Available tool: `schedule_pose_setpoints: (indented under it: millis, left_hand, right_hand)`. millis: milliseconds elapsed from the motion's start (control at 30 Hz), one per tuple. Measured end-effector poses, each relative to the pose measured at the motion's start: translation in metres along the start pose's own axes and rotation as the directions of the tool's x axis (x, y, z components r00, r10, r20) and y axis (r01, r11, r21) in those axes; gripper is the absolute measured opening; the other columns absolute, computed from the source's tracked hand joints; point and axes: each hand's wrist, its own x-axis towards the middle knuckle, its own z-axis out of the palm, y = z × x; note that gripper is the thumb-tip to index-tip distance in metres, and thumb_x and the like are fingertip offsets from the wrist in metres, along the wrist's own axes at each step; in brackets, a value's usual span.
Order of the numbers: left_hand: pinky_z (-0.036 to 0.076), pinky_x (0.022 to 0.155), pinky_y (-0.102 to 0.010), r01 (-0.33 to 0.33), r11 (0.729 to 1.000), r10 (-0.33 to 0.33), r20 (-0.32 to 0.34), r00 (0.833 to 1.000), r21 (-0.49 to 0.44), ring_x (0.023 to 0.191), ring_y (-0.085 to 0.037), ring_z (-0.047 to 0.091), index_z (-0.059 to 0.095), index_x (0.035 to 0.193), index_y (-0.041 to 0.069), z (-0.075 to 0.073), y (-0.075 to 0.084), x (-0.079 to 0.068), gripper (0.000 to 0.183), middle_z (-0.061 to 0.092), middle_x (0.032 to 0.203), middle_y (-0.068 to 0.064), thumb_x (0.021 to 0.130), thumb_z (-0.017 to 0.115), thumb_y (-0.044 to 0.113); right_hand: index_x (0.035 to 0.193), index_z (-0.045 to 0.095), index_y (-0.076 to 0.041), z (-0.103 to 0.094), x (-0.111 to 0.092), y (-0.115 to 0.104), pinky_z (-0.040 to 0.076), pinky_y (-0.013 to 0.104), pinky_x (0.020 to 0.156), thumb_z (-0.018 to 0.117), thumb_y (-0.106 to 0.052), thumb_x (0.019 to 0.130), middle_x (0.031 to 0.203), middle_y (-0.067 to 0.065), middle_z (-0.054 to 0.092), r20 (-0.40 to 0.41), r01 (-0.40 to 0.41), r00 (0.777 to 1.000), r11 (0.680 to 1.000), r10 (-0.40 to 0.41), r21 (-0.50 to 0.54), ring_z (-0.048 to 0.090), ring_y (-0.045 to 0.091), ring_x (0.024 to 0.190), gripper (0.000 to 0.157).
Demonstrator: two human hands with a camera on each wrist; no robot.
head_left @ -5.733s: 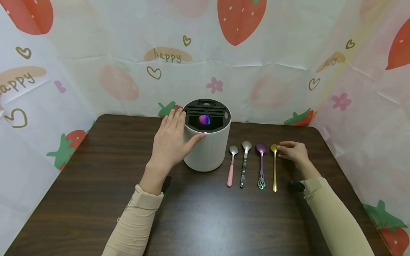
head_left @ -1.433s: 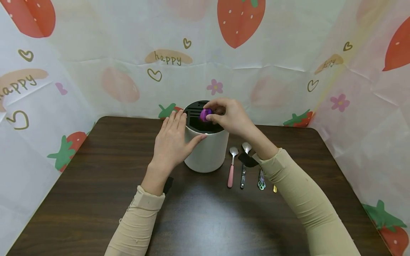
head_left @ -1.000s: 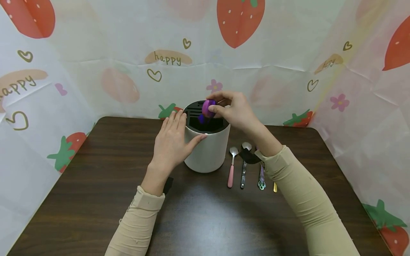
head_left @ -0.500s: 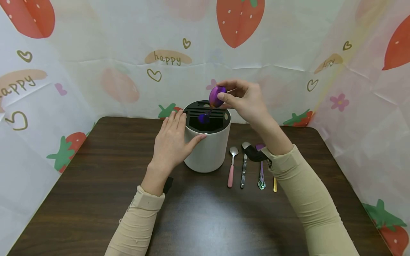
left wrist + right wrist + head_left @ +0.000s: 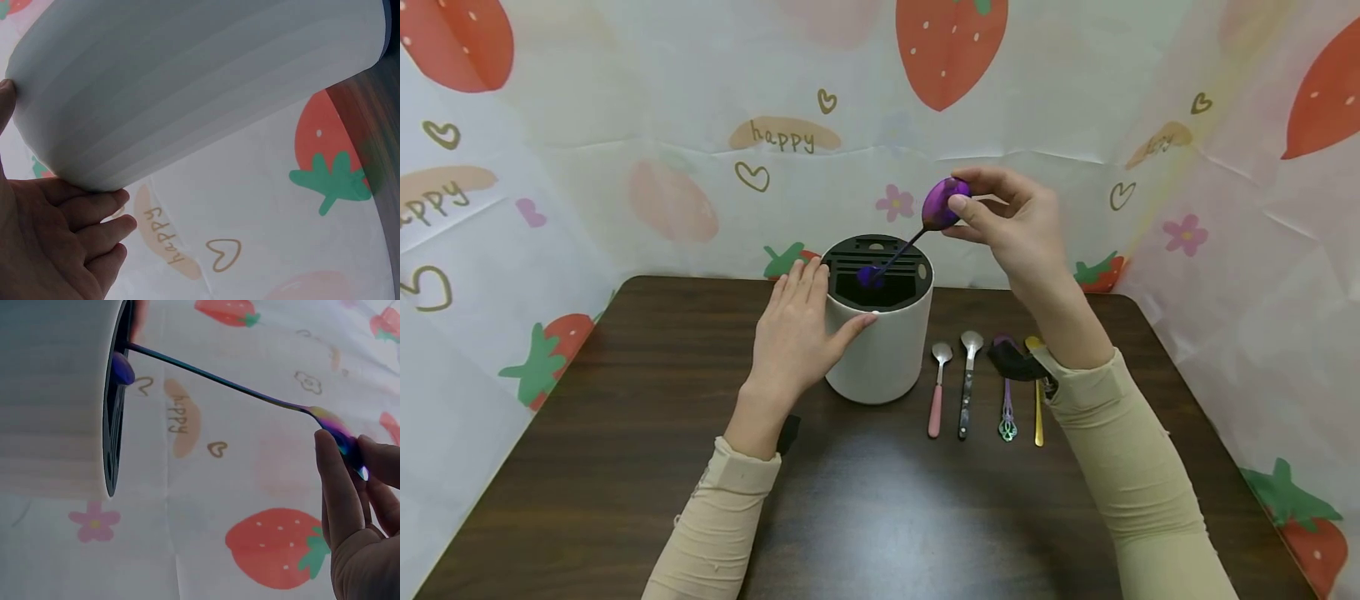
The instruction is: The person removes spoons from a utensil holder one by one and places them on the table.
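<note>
Purple spoon (image 5: 936, 215), pinched by its bowl and tilted above a white holder (image 5: 878, 362).
The stem slants to the black slotted lid (image 5: 898, 296), where its end is hidden. Presumably light, stiff metal, smooth enough to slip; the broad bowl offers the surest hold. Hands: the right hand (image 5: 1026, 225) pinches the bowl between thumb and fingers; the left hand (image 5: 792, 337), fingers straight and thumb spread, grips nothing and rests against the holder. Slot edges near a second purple bowl (image 5: 870, 277) could catch the stem; the air above appears roomier. A pink-handled spoon (image 5: 936, 408) lies nearest the holder on the tabletop (image 5: 625, 417).
</note>
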Motion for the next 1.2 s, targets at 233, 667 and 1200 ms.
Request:
schedule_pose_setpoints:
  millis: [233,667,1200]
  left_hand:
    - [0.015,0.129,-0.047,-0.004,1.0,0.005,-0.004,1.0,0.007,0.157,-0.036,0.024,0.036,0.159,-0.003,-0.002,-0.001,0.0,0.097,0.036,0.164,-0.021,0.097,0.055,0.07]
    - [0.015,0.13,-0.046,-0.004,1.0,0.004,-0.016,1.0,-0.007,0.157,-0.035,0.025,0.038,0.158,-0.003,0.001,-0.002,0.0,0.096,0.038,0.164,-0.02,0.097,0.057,0.069]
    - [0.014,0.13,-0.046,0.0,1.0,0.0,0.0,1.0,0.004,0.157,-0.035,0.023,0.036,0.159,-0.003,0.0,0.0,0.0,0.097,0.036,0.165,-0.02,0.097,0.056,0.069]
  right_hand:
    - [0.114,0.074,0.005,-0.016,-0.004,0.0,0.064,0.039,0.079,0.07,0.007,0.095,0.111,0.016,0.068,-0.056,0.044,0.998,0.989,-0.036,0.14,0.072,0.026,0.095,0.02]
    - [0.113,0.074,0.004,-0.049,-0.018,0.005,0.065,0.032,0.071,0.072,0.006,0.093,0.105,0.014,0.068,-0.156,0.101,0.986,0.943,-0.053,0.317,0.072,0.023,0.088,0.019]
    - [0.112,0.07,0.01,-0.097,-0.047,0.01,0.064,0.031,0.069,0.068,0.008,0.095,0.105,0.018,0.068,-0.289,0.102,0.956,0.861,0.054,0.498,0.074,0.026,0.083,0.018]
